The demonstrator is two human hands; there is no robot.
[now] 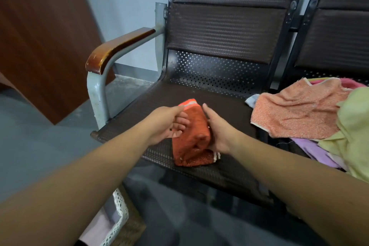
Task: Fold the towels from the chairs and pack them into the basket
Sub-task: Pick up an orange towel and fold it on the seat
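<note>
While folded, towel (191, 138) (orange) between fingers (182, 121)

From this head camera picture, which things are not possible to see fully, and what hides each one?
1. White mesh basket, head view: partly behind the left forearm and cut off by the bottom edge; contents unclear.
2. Pile of loose coloured towels, head view: cut off by the right edge; count unknown.
3. Folded orange-red terry towel, head view: sides covered by the left hand and right hand; right fingers hidden behind it.

Head view, forward and down, close over chair seat (229, 109)
</note>
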